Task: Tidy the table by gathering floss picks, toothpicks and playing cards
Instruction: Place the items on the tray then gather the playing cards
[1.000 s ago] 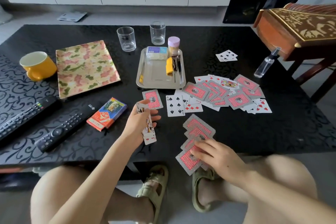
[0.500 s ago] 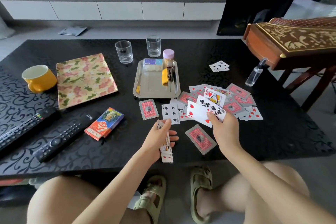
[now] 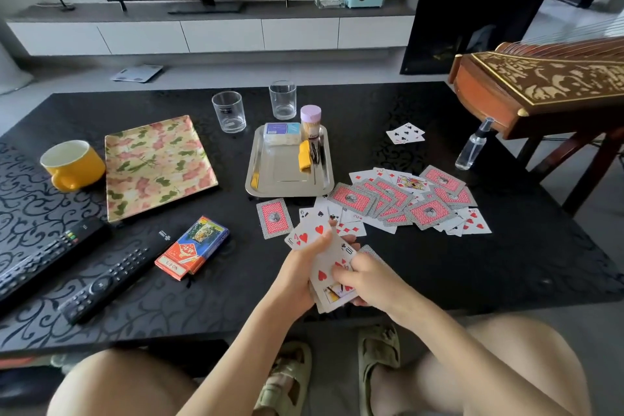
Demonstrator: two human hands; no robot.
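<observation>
My left hand [image 3: 299, 272] grips a stack of face-up playing cards [image 3: 326, 262] above the near middle of the black table [image 3: 472, 263]. My right hand [image 3: 366, 275] holds the same stack from the right side. Many loose cards [image 3: 405, 203] lie spread on the table beyond my hands, some face down. One face-down card [image 3: 274, 218] lies apart to the left, and a small group of cards [image 3: 405, 133] lies far right. On the steel tray [image 3: 287, 176] stand a toothpick jar [image 3: 310, 120] and a floss pick box [image 3: 282, 133].
A card box [image 3: 192, 248] and two remotes [image 3: 111, 280] lie at the near left. A floral tray [image 3: 155, 162], a yellow mug [image 3: 72, 164], two glasses [image 3: 229, 111] and a spray bottle [image 3: 472, 145] stand further back. A carved wooden instrument [image 3: 547, 88] overhangs the right edge.
My right hand lifted a fan of cards off the table, brought it back toward me, and joined it to the stack in my left hand. The camera tilted up.
</observation>
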